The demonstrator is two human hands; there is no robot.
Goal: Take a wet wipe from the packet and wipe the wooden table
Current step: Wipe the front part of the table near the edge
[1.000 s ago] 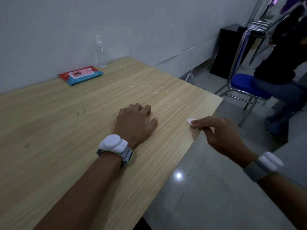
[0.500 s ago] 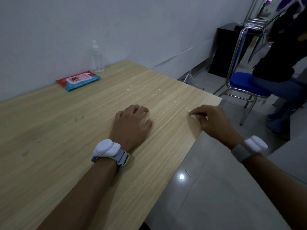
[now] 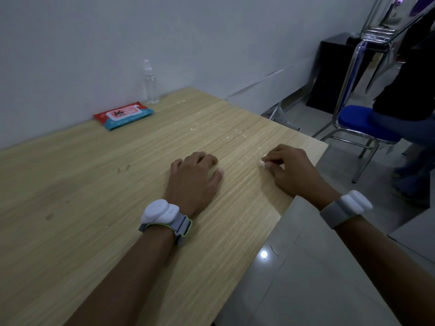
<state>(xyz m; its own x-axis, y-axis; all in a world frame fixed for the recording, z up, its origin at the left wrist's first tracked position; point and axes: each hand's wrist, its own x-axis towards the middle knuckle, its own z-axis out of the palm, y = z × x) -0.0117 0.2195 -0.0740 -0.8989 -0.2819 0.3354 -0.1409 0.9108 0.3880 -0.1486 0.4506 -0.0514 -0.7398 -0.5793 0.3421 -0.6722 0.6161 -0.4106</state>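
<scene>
One wooden table [image 3: 89, 208] fills most of the view. L hand [image 3: 193, 177] rests palm-down mid-table, fingers loosely curled, holding nothing. R hand [image 3: 292, 170] near right edge pinches small white wad, prob. the wet wipe [image 3: 263, 164], against the wood. Packet [image 3: 123, 115] lies at far edge by wall.

Clear spray bottle [image 3: 150, 83] upright against the grey wall [image 3: 211, 38]; blue-seated metal chair [image 3: 360, 121] and black cabinet [image 3: 329, 74] on the tiled floor [image 3: 317, 278].

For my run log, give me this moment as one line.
right hand: pinches wipe on table | left hand: resting flat | packet: closed, by wall
</scene>
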